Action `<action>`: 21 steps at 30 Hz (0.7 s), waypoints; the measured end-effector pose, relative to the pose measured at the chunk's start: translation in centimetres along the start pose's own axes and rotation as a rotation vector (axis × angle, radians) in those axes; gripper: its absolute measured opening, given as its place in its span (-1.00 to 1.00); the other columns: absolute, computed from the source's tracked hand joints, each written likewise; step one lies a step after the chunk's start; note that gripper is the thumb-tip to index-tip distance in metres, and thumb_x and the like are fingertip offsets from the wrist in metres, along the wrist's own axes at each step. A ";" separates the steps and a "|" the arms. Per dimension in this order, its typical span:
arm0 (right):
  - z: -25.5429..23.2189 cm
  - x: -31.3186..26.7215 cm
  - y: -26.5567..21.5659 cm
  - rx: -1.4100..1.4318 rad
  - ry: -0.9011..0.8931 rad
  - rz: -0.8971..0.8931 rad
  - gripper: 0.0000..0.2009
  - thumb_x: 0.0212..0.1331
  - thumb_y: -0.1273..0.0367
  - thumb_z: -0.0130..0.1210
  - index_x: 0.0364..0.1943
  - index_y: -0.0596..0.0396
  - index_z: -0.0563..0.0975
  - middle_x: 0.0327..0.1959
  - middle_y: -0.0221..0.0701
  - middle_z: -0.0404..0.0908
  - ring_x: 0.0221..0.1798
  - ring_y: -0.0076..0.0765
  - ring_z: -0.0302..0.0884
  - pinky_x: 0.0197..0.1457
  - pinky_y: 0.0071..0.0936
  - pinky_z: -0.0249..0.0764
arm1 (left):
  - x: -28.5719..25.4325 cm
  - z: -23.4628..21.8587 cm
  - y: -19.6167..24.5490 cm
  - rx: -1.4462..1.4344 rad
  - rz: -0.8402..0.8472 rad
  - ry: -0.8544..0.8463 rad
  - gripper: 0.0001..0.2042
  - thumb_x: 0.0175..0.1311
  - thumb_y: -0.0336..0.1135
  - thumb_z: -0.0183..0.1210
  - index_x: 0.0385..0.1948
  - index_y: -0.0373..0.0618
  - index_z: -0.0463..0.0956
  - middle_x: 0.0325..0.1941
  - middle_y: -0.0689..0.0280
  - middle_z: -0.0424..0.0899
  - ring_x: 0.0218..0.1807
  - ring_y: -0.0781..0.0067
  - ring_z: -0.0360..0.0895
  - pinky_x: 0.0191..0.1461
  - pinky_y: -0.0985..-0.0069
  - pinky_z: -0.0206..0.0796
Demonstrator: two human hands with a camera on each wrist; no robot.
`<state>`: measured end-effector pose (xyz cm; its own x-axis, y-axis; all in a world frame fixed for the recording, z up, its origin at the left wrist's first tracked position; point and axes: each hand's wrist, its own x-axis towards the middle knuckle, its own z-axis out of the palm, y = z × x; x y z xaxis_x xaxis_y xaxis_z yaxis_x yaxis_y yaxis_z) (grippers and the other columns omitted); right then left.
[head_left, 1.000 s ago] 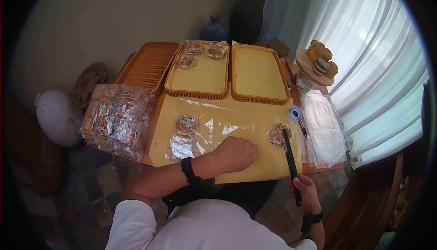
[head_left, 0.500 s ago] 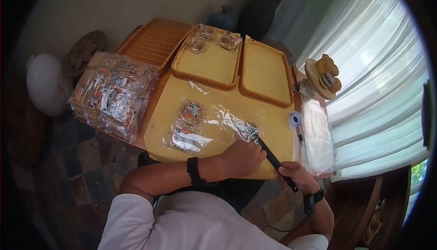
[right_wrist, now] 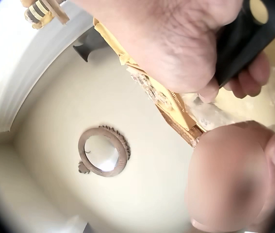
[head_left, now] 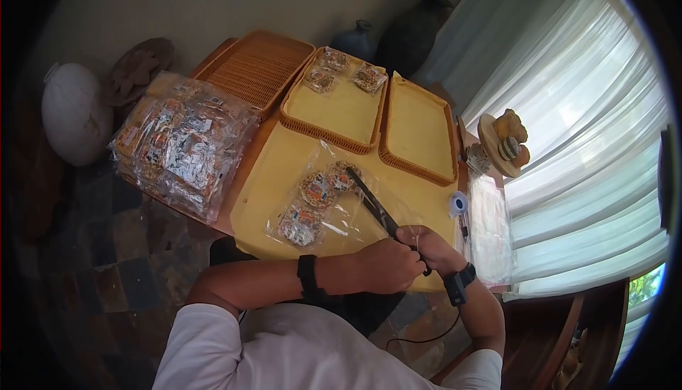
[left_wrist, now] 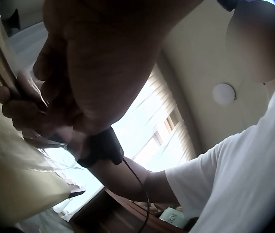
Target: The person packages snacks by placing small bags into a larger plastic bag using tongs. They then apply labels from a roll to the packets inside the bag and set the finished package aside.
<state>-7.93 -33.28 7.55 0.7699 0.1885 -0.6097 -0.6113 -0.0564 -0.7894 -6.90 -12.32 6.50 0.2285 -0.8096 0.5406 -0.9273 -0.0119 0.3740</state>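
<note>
Long black tongs slant over the yellow sheet, their handle in my right hand. At their tip lies a round seeded cake under clear film. Two more wrapped cakes lie beside it in a large clear bag. My left hand is beside the right one, fingers curled round the bag's near edge. In the left wrist view the left hand is close and dark, film below it. The right wrist view shows the right hand round the black handle.
A pile of filled bags stands at the left. Behind are an empty wicker tray, a lined tray holding several packets, and another lined tray. At the right are a tape roll and flat clear bags.
The tongs have moved left and forward, carrying the third cake from the right side to beside the other two. My right hand has come up against the left. The head view has tilted.
</note>
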 end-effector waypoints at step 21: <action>-0.7 -3.3 0.4 -1.113 0.248 -0.493 -0.71 0.35 0.25 0.35 0.02 0.11 0.67 -0.22 0.00 0.72 -0.11 0.31 0.68 -0.05 -0.02 0.60 | -12.7 -9.7 -5.9 0.246 -0.495 0.112 -0.60 0.41 -0.33 0.28 0.26 -0.18 0.61 0.41 0.18 0.61 0.41 0.06 0.55 0.53 0.06 0.29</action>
<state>-10.60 -34.65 9.22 0.9611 0.2424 -0.1326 0.1474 -0.8556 -0.4962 -1.40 3.73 4.75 0.6715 -0.6054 0.4274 -0.7403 -0.5217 0.4241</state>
